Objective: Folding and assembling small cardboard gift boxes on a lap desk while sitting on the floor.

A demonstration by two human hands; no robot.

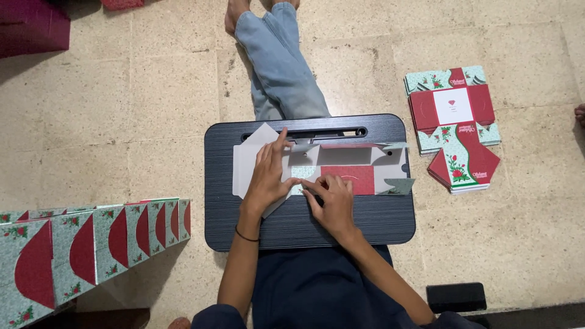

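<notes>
A flat cardboard box blank (347, 167), grey inside with red and mint floral print, lies half folded on a black lap desk (390, 213). My left hand (268, 173) presses flat on its left side, fingers spread over the grey flap. My right hand (332, 198) pinches a small printed flap near the blank's middle, fingertips touching the left hand's thumb.
A stack of flat printed blanks (454, 125) lies on the stone floor at the right. A row of folded boxes (91, 244) stands at the lower left. My outstretched legs in jeans (277, 67) run beyond the desk. A dark phone (456, 297) lies at the lower right.
</notes>
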